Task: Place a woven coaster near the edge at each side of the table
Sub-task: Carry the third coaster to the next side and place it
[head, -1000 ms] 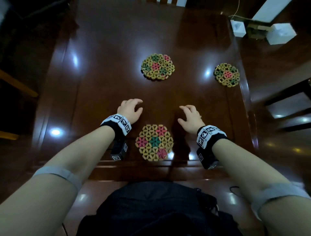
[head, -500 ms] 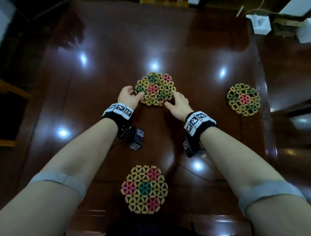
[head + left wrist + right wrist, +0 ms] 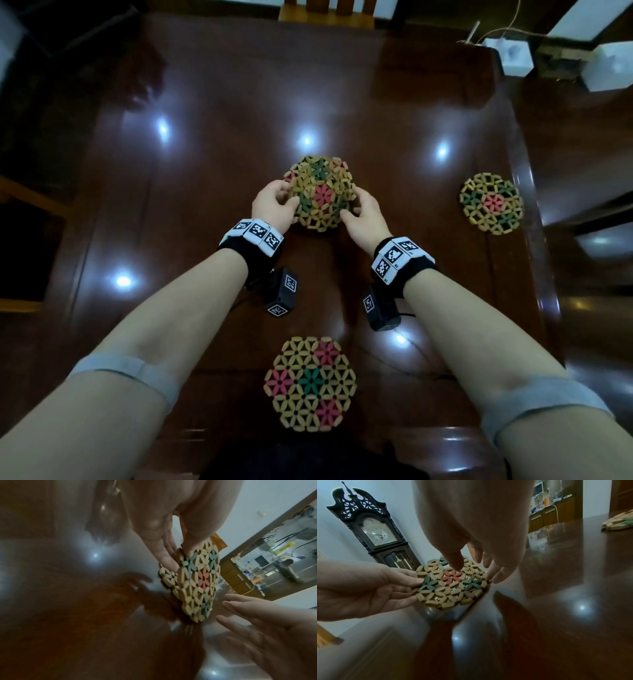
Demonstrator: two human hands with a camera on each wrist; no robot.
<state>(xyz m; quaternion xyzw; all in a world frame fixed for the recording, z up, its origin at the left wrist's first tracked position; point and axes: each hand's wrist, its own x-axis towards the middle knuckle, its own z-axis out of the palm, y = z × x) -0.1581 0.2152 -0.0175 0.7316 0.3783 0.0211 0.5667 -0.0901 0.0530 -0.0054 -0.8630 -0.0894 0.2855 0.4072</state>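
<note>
From the head view, the left hand (image 3: 274,202) and right hand (image 3: 363,212) flank a stack of round woven coasters of tan, green and pink slats (image 3: 318,195) at the middle of the glossy dark wooden table (image 3: 205,102). A matching hexagonal coaster (image 3: 310,382) lies near the near edge, and another round one (image 3: 491,202) sits near the right edge. The far and left edges carry none.

In the left wrist view, the left thumb and fingers (image 3: 169,559) pinch the top coaster (image 3: 199,580), tilted up off a lower one; the right hand's fingers (image 3: 240,605) lie straight beside it.

In the right wrist view, the right fingertips (image 3: 494,573) touch the coaster's rim without curling round it.

The risk, I judge, is the light pinch slipping, or the lower coaster dragging along and sliding on the polished surface.
</note>
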